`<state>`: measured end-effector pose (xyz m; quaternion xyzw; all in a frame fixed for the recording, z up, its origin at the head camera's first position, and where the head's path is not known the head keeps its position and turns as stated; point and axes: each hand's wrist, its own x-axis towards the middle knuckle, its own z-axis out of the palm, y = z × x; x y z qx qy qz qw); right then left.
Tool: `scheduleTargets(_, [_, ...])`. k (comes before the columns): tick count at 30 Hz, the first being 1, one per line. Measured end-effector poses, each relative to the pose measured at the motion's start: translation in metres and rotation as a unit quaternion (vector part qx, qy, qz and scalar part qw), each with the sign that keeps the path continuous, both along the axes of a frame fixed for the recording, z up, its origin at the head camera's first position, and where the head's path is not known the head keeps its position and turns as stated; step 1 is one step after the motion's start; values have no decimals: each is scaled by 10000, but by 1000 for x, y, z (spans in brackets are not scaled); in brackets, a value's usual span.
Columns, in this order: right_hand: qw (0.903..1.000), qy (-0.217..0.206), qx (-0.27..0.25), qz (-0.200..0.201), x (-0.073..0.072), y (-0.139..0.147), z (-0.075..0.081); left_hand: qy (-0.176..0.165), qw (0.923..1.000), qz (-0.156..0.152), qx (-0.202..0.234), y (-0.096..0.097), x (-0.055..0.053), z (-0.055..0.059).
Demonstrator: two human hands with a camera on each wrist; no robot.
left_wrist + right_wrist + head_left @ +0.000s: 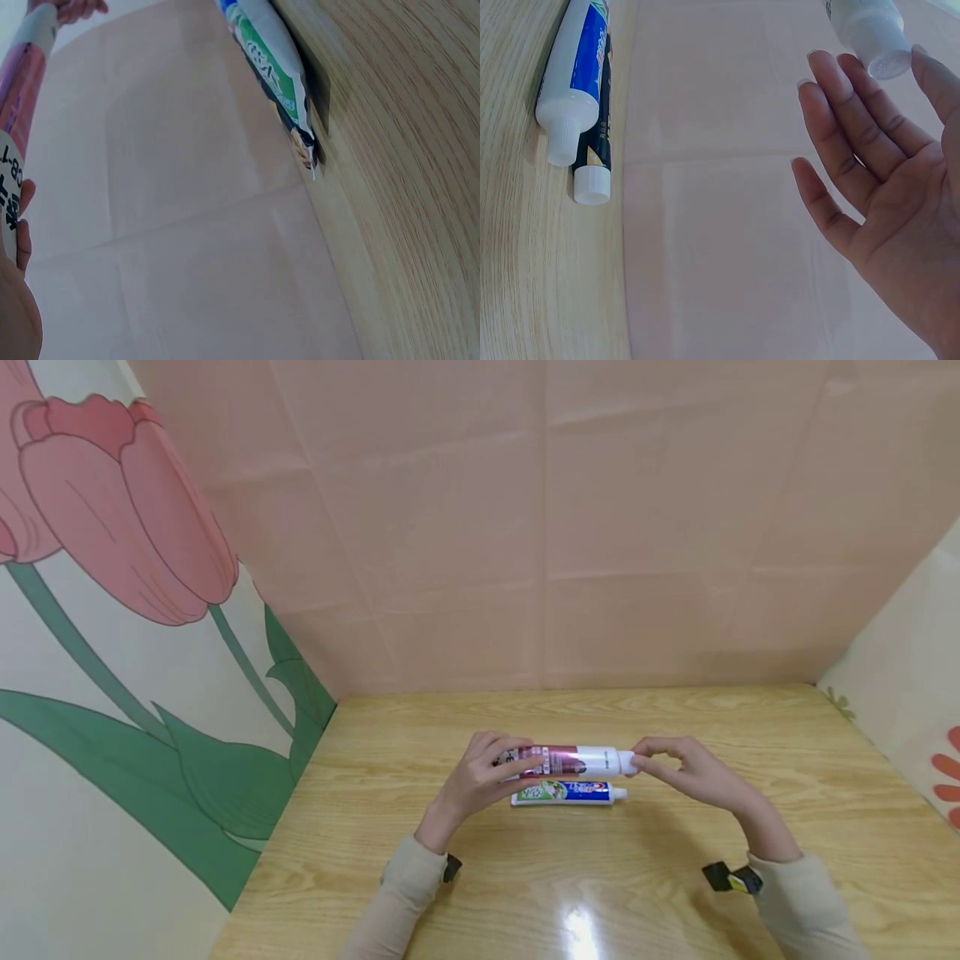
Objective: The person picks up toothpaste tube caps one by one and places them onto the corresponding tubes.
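Observation:
Above the table, my left hand (483,770) grips a maroon-and-white toothpaste tube (558,761) by its flat end, with the tube lying level and pointing right. At the other end, my right hand (693,770) pinches the tube's white cap (889,64) between thumb and forefinger. Its other fingers stay fairly straight in the right wrist view. On the table below lies a blue, green and white toothpaste tube (577,792), its cap also to the right. Beside that one, the right wrist view has a black tube (594,161) with a white cap; in the head view it is hidden.
The wood-grain table (420,910) meets a pink covered wall (540,527) at the back. A wall with painted tulips (127,510) stands at the left, and another with red petals (947,768) at the right. Both wrists carry small dark cameras.

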<state>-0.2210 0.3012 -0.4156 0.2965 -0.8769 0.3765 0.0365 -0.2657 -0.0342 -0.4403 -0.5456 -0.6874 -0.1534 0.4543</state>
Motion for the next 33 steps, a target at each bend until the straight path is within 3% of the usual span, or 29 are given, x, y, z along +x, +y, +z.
scheduleTargets(9, [9996, 263, 43, -43, 2, -3, 1, -25, 10000, 43, -1, -1, 0, 1])
scheduleTargets(17, [9978, 571, -244, 229, 14, -16, 20, -126, 9999, 70, 3, -2, 1, 0])
scheduleTargets(24, [9952, 829, -358, 388, 0, -7, -1, -175, 9998, 96, -10, -1, 2, 1])
scheduleTargets(33, [9950, 893, -391, 209, -1, -5, -3, -14, 10000, 61, 39, 0, 0, 0])
